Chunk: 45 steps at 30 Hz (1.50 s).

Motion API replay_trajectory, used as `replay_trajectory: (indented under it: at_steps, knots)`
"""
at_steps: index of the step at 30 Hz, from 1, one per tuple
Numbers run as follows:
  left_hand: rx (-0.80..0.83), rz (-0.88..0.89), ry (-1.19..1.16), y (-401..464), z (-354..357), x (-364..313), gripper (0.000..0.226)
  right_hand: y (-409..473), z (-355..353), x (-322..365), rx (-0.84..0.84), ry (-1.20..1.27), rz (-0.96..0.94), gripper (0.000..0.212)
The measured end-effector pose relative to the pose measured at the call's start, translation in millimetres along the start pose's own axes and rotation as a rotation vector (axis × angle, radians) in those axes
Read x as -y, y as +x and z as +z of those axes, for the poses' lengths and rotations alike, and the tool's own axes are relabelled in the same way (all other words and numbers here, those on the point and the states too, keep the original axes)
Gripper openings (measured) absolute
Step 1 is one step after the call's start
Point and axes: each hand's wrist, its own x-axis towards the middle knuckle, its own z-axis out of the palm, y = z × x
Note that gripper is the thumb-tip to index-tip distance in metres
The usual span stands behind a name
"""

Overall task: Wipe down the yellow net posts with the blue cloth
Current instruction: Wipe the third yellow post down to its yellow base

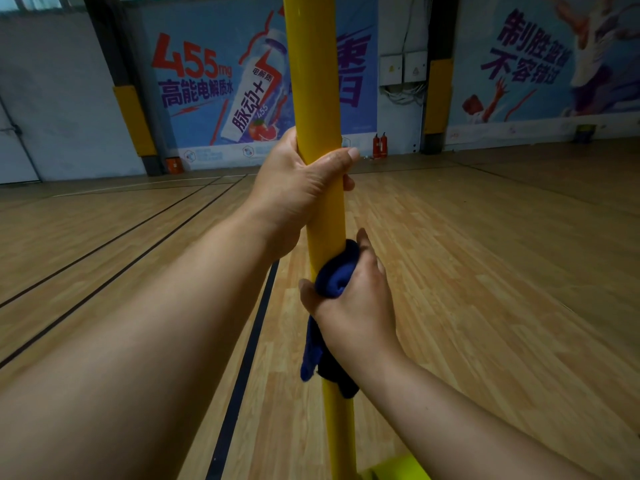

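Head view. Far left of frame: grey wall, then a drinks banner [221, 84] across the upper left, wooden court floor [104, 230] below with dark lines. Left hand [304, 192] comes in from lower left and wraps the yellow net post [311, 81] at mid-frame, thumb across the front, fingers curled round the back. Post stands centre frame, long axis upright, running from top edge to bottom edge with a slight lean in the wide lens. Just below, right hand [356, 299] clamps the blue cloth [336, 275] around the post; a loose tail hangs lower. Post lies straight ahead of both hands; right hand is the lower and, by my reading, nearer the unwiped lower stretch. A stroke would run along the upright axis. Right of frame: fire extinguishers [380, 145], second banner [540, 57].
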Motion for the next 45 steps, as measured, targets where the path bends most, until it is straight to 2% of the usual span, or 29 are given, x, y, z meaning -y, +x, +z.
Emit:
replay_trajectory:
  at_steps: [9,17,22,33,45]
  knots:
    - [0.007,-0.006,-0.039,2,-1,1,0.039,25,-6,34,-0.081,0.038,-0.091,0.103]
    - [0.001,-0.074,-0.149,-9,3,19,0.033,-5,6,-11,-0.027,-0.022,-0.038,0.105]
    - [-0.033,-0.056,-0.124,-9,4,22,0.033,-18,11,-40,0.016,-0.022,0.024,0.102]
    - [0.033,-0.11,-0.065,-32,5,53,0.038,-33,16,-61,0.064,-0.018,0.091,0.101]
    - [0.052,-0.101,-0.096,-32,6,56,0.033,-16,7,-24,0.018,0.022,0.059,0.101]
